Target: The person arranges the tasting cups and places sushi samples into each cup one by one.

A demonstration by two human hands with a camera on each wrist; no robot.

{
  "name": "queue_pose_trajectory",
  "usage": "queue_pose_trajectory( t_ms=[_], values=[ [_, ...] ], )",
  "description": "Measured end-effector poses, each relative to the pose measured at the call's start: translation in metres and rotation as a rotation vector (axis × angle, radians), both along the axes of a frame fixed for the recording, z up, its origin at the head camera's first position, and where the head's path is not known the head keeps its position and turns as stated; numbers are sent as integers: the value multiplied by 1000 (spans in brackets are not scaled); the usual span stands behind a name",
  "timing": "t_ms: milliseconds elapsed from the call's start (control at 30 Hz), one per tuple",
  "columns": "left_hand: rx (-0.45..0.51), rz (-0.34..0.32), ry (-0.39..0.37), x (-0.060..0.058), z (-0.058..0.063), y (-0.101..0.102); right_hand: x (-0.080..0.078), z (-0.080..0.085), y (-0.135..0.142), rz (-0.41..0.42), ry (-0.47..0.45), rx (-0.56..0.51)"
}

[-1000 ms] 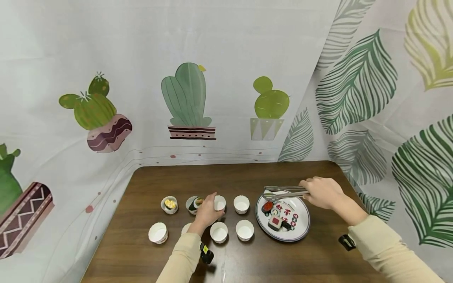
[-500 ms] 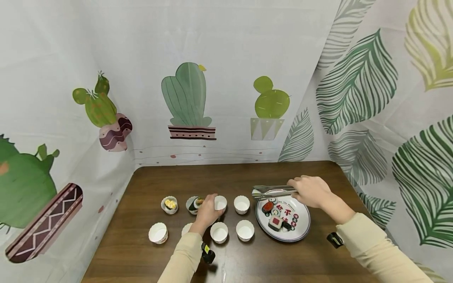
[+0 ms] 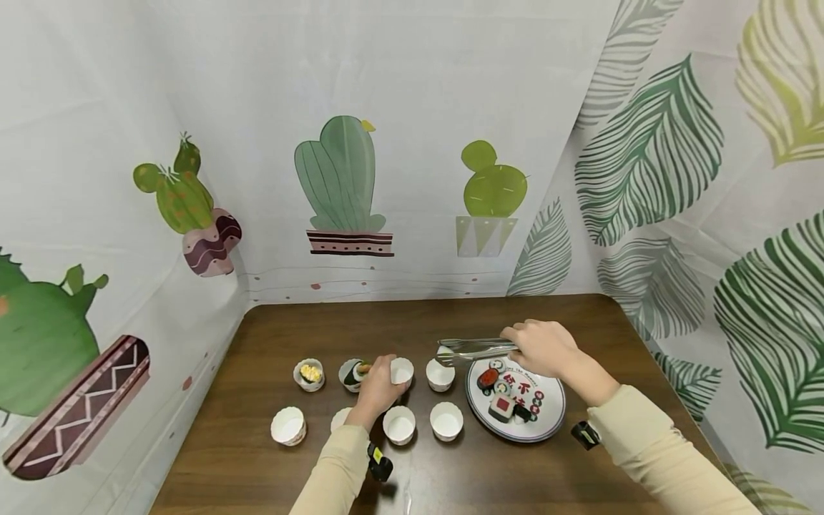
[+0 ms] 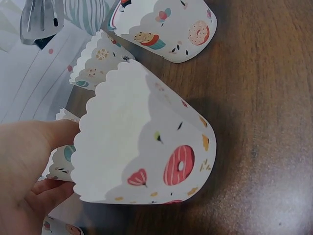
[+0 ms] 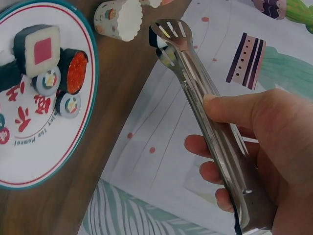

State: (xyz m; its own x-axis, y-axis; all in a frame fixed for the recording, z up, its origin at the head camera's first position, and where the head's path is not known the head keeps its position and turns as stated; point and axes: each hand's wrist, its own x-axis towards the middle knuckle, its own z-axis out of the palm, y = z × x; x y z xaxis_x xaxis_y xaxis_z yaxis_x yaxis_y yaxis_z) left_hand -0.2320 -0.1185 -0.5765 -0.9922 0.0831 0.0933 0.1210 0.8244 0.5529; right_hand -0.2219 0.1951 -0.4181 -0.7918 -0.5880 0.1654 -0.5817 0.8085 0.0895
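Observation:
My left hand point(image 3: 380, 388) pinches a white scalloped paper baking cup point(image 3: 403, 370) between thumb and fingers. In the left wrist view that cup point(image 4: 61, 159) is partly hidden behind a nearer one point(image 4: 146, 142) with a doughnut print. My right hand point(image 3: 542, 347) grips metal tongs point(image 3: 484, 348), held level. Their slotted tips close on a small sushi piece point(image 5: 163, 40), dark outside with white and some colour, mostly hidden by the metal. In the head view the tips hang over the back right baking cup point(image 3: 440, 376).
A round plate point(image 3: 548, 408) with several sushi pieces point(image 3: 501, 407) stands at the right. Other baking cups form two rows; the back left one point(image 3: 309, 383) holds yellow-topped sushi, and its neighbour point(image 3: 345, 379) a dark-wrapped piece. A patterned cloth point(image 3: 425, 279) hangs behind the table point(image 3: 515, 479).
My right hand has moved left with the tongs and sushi, from above the plate to over the back right cup. My left hand stays at its cup.

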Motion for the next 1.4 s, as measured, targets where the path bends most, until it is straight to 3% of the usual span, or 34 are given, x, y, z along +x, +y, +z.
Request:
queue_pose_trajectory(
  t_ms=[733,1400],
  values=[
    [28,3,-17,0,-3,-2,-6,-7,-44,25,-17,24],
    [28,-22,24,-1,-2,-2,-9,-21,-70,52,3,44]
  ],
)
